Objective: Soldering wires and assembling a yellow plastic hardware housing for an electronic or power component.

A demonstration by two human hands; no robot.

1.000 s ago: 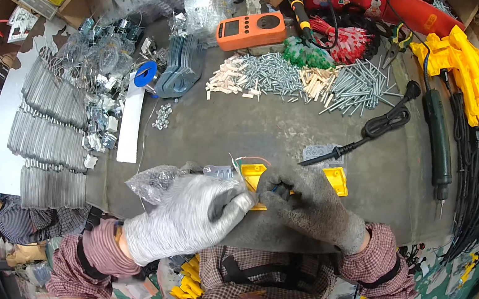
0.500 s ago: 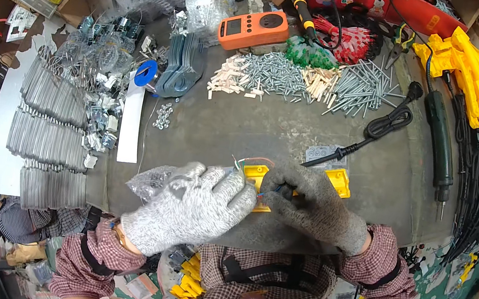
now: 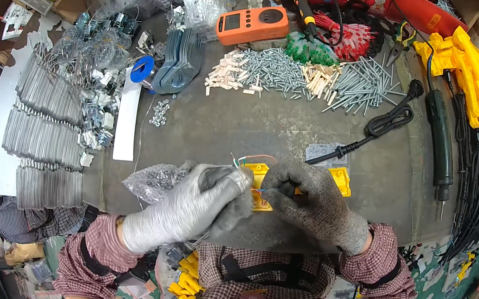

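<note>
Left hand (image 3: 196, 202) blurred, fingertips pressed together beside thin wires (image 3: 242, 160); right hand (image 3: 315, 205) curled by yellow case (image 3: 259, 170), cannot tell grip

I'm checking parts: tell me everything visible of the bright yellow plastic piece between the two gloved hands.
The bright yellow, shallow piece looks like hard moulded plastic with raised edges, and appears to lie hollow side up on the dark grey worktop. The light-grey-gloved left hand and darker-grey-gloved right hand partly hide it, so its full outline and any contact with them cannot be told. A thin reddish wire arcs near its far edge.
</note>
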